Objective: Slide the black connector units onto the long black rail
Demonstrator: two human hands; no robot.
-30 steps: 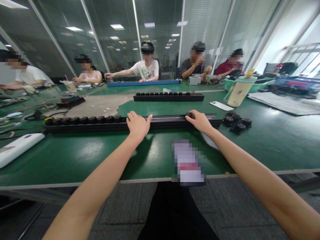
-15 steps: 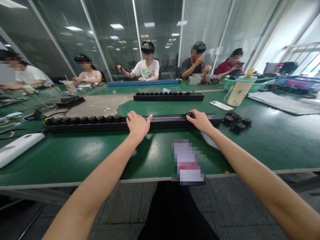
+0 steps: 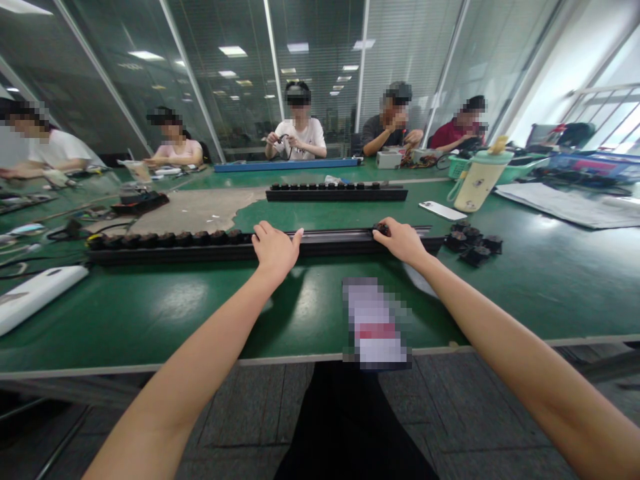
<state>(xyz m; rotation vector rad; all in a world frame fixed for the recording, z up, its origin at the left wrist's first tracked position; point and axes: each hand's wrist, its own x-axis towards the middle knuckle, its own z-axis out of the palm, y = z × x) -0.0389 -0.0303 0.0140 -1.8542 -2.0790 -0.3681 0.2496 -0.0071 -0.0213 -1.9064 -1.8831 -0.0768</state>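
A long black rail (image 3: 330, 247) lies across the table in front of me, with a row of small black modules (image 3: 170, 239) along the left part of its top. My left hand (image 3: 277, 247) grips the rail near its middle, fingers over the top and thumb pointing right. Toward the rail's right end, my right hand (image 3: 399, 239) is closed around a small black module (image 3: 381, 229) at the rail's top slot. The fingers partly cover that module. Several loose black modules (image 3: 474, 245) lie on the table just right of the rail's end.
A pixelated phone (image 3: 377, 323) lies at the table's near edge. Beyond the rail are a second black rail (image 3: 336, 195), a white phone (image 3: 443, 211) and a yellow bottle (image 3: 481, 180). A white case (image 3: 43, 297) lies at left. Several people sit across the green table (image 3: 540, 293).
My hands and the rail have hardly moved. Across the table, the person in the white T-shirt has brought both hands together in front of the chest, holding a dark cable.
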